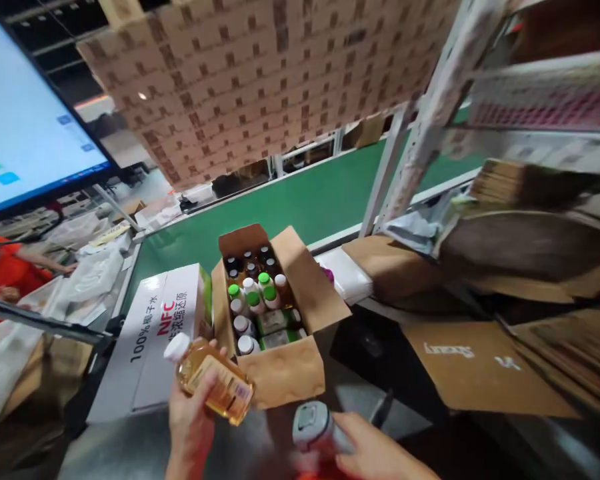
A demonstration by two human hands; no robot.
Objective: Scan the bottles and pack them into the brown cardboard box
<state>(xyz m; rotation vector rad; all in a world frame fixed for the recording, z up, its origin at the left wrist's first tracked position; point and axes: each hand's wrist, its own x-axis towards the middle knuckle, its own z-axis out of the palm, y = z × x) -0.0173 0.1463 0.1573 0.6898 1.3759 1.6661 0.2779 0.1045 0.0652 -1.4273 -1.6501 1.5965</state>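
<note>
My left hand (pixel 194 407) is wrapped round a clear bottle of amber liquid (pixel 219 383) with a white cap, tilted so its label faces up. To its right, my right hand (pixel 363 443) grips a grey handheld scanner (pixel 317 427), partly blurred. Just beyond both hands stands an open cardboard box (pixel 285 377) with its flaps spread. Inside it are several bottles (pixel 253 293) with green, white and dark caps, and green-and-white packs (pixel 279 321) near its front right corner.
A white carton (pixel 163 320) with printed text stands left of the box. Flat cardboard (pixel 480 367) lies to the right, near a metal post (pixel 425 127). A monitor (pixel 30 113) hangs at the upper left. A person in orange (pixel 10 273) is at the far left.
</note>
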